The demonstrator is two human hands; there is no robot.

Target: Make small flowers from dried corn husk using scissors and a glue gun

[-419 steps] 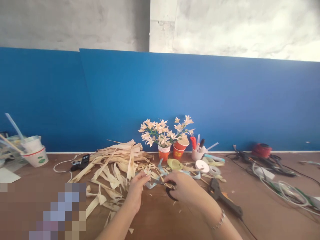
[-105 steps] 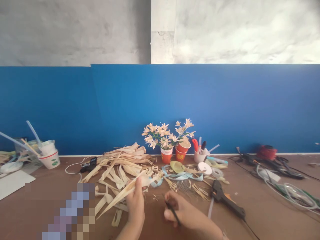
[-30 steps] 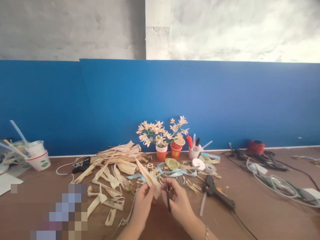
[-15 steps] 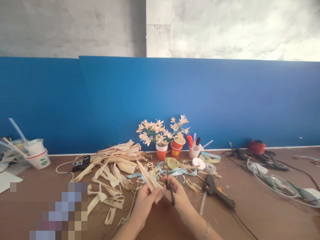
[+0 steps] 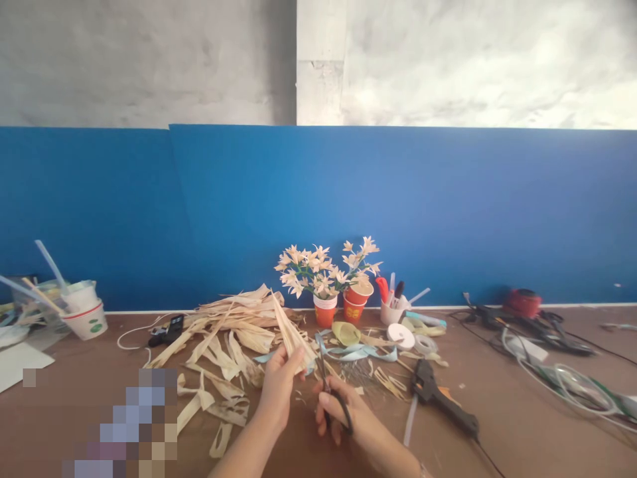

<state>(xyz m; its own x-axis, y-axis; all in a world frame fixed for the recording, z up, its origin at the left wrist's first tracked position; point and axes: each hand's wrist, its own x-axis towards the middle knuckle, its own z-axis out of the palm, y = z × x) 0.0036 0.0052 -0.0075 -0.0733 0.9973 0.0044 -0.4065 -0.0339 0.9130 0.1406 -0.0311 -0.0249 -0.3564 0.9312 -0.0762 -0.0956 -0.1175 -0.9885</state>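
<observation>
A husk (image 5: 287, 325) is pinched in the left hand (image 5: 279, 385), held over the table (image 5: 490, 392) before the pile's (image 5: 229, 325) right end. Scissors (image 5: 326, 384) are gripped in the right hand (image 5: 357, 415), just beside the husk.

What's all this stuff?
Long dry leaf strips: many, tan, left
Star-shaped flowers: two bunches, cream, back centre
Printed paper cups: two stacks, red, below flowers
Round pen cup: one, white, back centre
Oval dish: one, olive, centre
Curly ribbon: some, blue, centre
Glue gun: one, black, right
Tangled cables: several, mixed, far right
Green-printed cup: one, white, far left
Flat panels: two, blue, back
Concrete wall: one, grey, top
Long table: one, brown, bottom
Smaller bits: many, mixed, scattered
Left hand: one, centre, holding tan leaf
Right hand: one, centre, holding black scissors
</observation>
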